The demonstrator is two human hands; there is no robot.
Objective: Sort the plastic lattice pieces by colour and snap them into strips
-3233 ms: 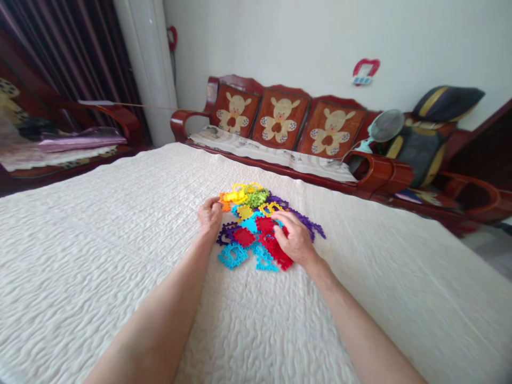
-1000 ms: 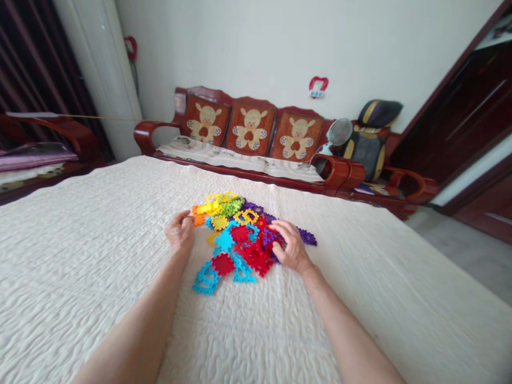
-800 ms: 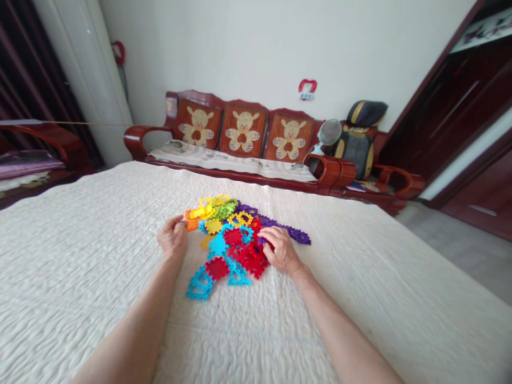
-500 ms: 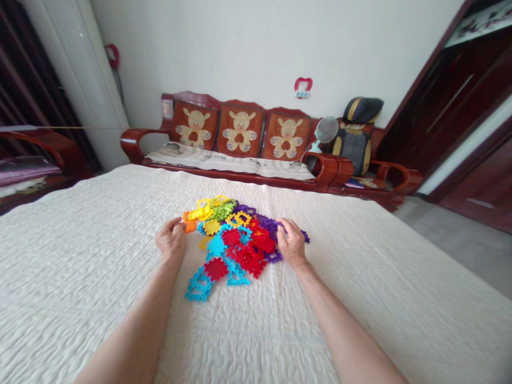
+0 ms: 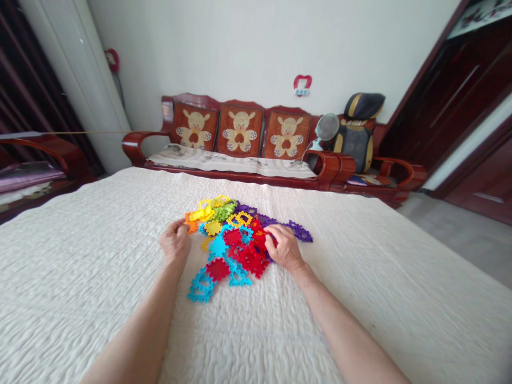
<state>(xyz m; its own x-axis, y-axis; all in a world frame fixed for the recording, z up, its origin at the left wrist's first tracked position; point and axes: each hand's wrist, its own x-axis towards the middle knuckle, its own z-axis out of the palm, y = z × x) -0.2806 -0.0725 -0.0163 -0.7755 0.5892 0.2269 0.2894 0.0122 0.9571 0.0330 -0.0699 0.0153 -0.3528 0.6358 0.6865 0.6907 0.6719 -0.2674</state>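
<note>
A loose heap of plastic interlocking building pieces with toothed edges lies on the white quilted cover. Blue pieces (image 5: 218, 246) lie in the middle and front of it, and yellow pieces (image 5: 204, 214) and green pieces (image 5: 224, 212) at the back. Purple pieces (image 5: 301, 231) spread to the right. At the heap's left edge, my left hand (image 5: 175, 240) is closed with its fingertips on an orange piece (image 5: 192, 223). My right hand (image 5: 285, 248) reaches over the right side, fingers curled on the red pieces (image 5: 252, 257); its grip is partly hidden.
The quilted cover (image 5: 100, 256) spreads over a wide flat surface around the heap. Beyond its far edge stands a wooden sofa (image 5: 134, 144) with bear-patterned cushions (image 5: 241, 128). A small fan (image 5: 327, 128) and a massage seat pad (image 5: 358, 141) are at the right.
My right hand has moved left from the purple pieces onto the red ones, uncovering more purple pieces. My left hand stays by the orange piece. The view has shifted slightly.
</note>
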